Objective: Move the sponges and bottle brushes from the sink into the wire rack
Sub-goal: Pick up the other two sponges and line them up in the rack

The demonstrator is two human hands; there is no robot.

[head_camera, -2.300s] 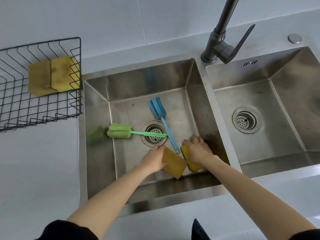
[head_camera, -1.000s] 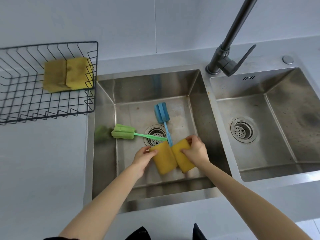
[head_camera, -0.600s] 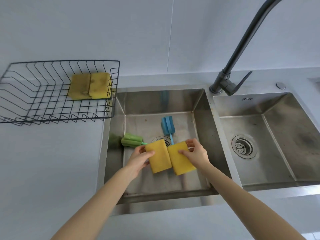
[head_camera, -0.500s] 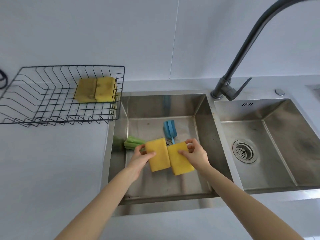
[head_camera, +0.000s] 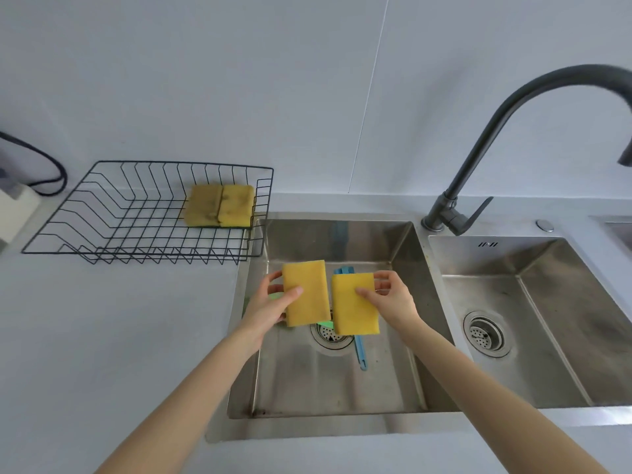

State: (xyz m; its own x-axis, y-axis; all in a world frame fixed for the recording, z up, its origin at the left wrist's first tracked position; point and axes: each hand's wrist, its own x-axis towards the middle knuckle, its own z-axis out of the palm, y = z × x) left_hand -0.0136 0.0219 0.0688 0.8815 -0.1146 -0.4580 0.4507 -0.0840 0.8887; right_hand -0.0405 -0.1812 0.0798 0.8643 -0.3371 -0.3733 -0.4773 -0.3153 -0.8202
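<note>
Left hand gripping one yellow rectangular sponge, right hand gripping another yellow sponge, both above the steel sink, black wire rack left of it.

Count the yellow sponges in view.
4: two side by side in the wire rack, at and; one in the left hand, one in the right hand.

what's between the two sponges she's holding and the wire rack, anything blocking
Nothing visible blocks the way. The left hand and right hand each hold a yellow sponge above the sink; the wire rack is open-topped, with two sponges at its right end.
</note>
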